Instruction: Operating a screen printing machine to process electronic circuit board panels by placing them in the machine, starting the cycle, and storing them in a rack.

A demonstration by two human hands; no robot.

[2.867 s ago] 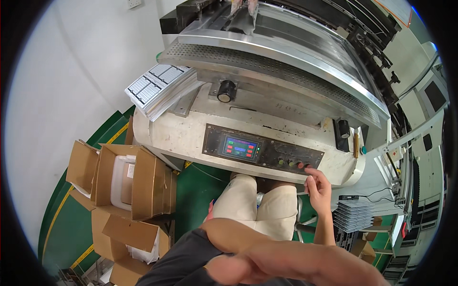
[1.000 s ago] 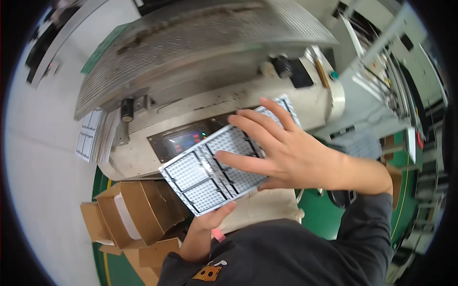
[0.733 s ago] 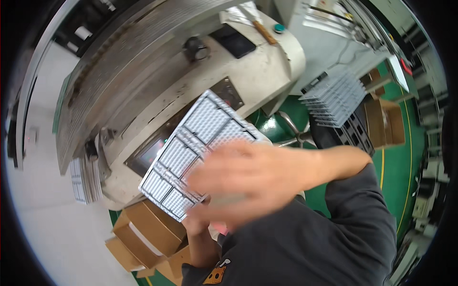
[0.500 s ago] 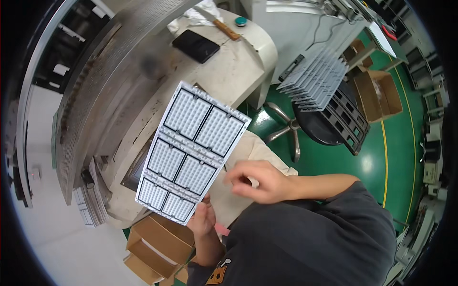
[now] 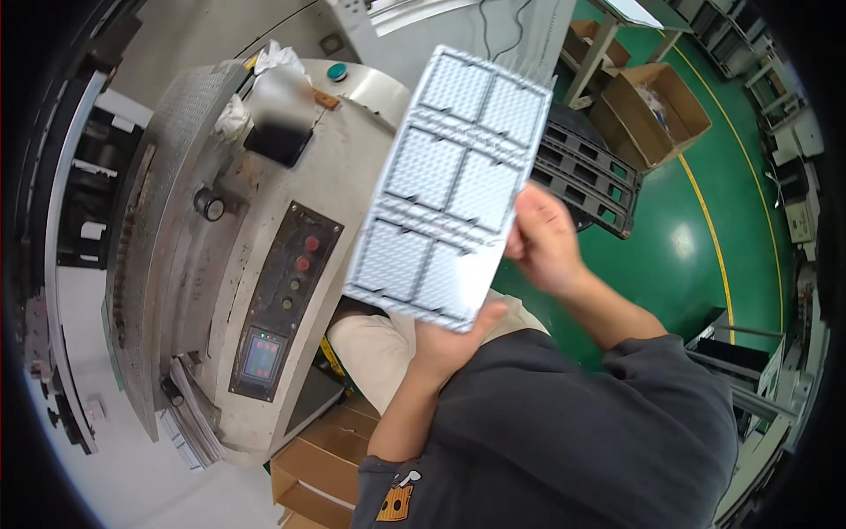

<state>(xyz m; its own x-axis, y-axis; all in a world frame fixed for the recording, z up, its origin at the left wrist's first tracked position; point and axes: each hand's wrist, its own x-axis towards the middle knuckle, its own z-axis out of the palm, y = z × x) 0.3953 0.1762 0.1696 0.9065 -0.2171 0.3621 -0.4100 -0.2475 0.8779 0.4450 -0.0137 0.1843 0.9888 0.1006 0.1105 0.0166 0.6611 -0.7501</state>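
A white rectangular panel is held up tilted before me, divided by dark lines into six sections of small raised dots. At its lower edge my left hand is closed on the panel, with the thumb along the front near the corner. My right hand grips the right edge, its fingers partly hidden behind the panel. A black slotted rack on a stool stands beyond the right hand, partly covered by the panel.
To the left is a machine with a control plate of buttons and a lit screen. A dark phone, a wooden handle and a green button are on its top. Cardboard boxes stand on the floor.
The panel has moved up and to the right in view, toward the rack. My right hand, free half a second ago, has taken hold of its right edge. My view has shifted, showing the control plate.
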